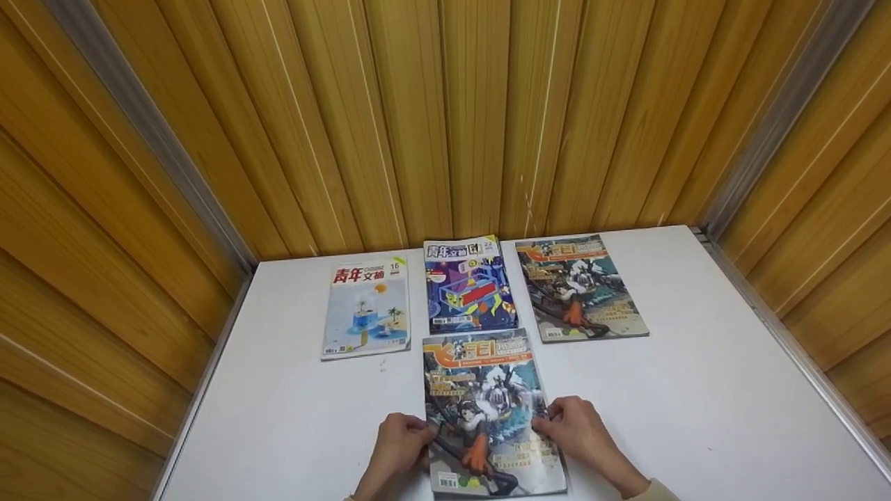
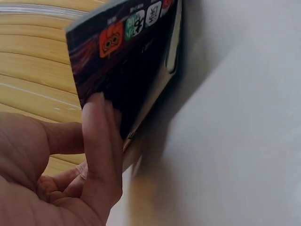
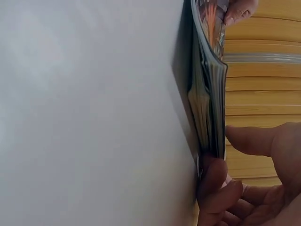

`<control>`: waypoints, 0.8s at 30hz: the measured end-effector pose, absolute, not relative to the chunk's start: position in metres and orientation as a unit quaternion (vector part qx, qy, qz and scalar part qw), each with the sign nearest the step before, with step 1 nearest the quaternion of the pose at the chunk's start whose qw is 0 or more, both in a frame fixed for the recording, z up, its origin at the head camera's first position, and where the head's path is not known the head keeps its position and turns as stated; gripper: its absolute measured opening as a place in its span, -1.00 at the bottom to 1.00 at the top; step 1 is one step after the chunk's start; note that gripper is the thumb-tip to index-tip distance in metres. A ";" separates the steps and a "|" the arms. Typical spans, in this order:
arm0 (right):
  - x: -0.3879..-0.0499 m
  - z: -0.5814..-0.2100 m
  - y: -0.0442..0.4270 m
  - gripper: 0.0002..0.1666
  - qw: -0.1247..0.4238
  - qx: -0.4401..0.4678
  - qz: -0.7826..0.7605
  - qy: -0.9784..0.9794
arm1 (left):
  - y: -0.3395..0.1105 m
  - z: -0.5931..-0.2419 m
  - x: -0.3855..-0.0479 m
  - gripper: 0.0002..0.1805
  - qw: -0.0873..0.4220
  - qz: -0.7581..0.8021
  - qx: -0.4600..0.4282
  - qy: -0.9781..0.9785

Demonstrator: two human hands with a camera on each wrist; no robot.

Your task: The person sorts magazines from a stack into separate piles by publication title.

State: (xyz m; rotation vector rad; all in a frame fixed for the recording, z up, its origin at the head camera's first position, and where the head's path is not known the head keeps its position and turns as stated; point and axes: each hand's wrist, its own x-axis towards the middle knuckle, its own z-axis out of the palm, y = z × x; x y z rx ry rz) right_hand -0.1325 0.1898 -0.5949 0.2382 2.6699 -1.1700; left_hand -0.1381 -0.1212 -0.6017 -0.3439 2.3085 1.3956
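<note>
A large comic-style magazine [image 1: 487, 390] with an orange title and a manga figure lies toward the front of the white table. On its left edge my left hand [image 1: 398, 444] pinches it, thumb on the cover and fingers beneath. My right hand [image 1: 581, 430] grips the opposite edge the same way. The left wrist view shows fingers [image 2: 96, 141] against a dark back cover [image 2: 127, 61], tilted up from the surface. In the right wrist view, layered page edges [image 3: 214, 103] show above the table, with fingers under them; whether this is one magazine or several I cannot tell.
Behind the held magazine lie a pale-blue magazine [image 1: 367, 309] on the left, a purple-blue magazine [image 1: 470, 289] in the middle, and a matching manga-cover magazine [image 1: 581, 289] on the right. Yellow wood-look panels [image 1: 445, 125] wall the white table [image 1: 696, 390] at the back and sides.
</note>
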 end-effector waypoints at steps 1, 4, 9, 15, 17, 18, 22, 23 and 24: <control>-0.132 -0.596 0.190 -0.74 0.110 0.081 -0.400 0.906 | -0.122 -0.603 -0.138 -0.80 0.213 0.506 -0.126 0.826; -0.130 -0.597 0.189 -0.74 0.105 0.075 -0.403 0.906 | -0.124 -0.604 -0.138 -0.80 0.221 0.523 -0.139 0.811; -0.130 -0.597 0.189 -0.72 0.092 0.073 -0.393 0.912 | -0.125 -0.602 -0.141 -0.83 0.222 0.571 -0.155 0.775; -0.130 -0.596 0.191 -0.70 0.108 0.087 -0.383 0.913 | -0.127 -0.604 -0.142 -0.80 0.230 0.606 -0.184 0.739; -0.130 -0.596 0.192 -0.70 0.114 0.090 -0.387 0.911 | -0.127 -0.604 -0.141 -0.79 0.230 0.612 -0.187 0.733; -0.129 -0.597 0.192 -0.69 0.117 0.091 -0.388 0.910 | -0.127 -0.605 -0.141 -0.80 0.229 0.616 -0.188 0.730; -0.129 -0.596 0.194 -0.70 0.120 0.098 -0.396 0.905 | -0.127 -0.605 -0.141 -0.80 0.230 0.628 -0.195 0.717; -0.128 -0.596 0.194 -0.70 0.120 0.099 -0.397 0.904 | -0.127 -0.605 -0.141 -0.80 0.230 0.631 -0.198 0.714; -0.128 -0.596 0.194 -0.70 0.119 0.100 -0.397 0.905 | -0.127 -0.606 -0.141 -0.81 0.232 0.635 -0.203 0.709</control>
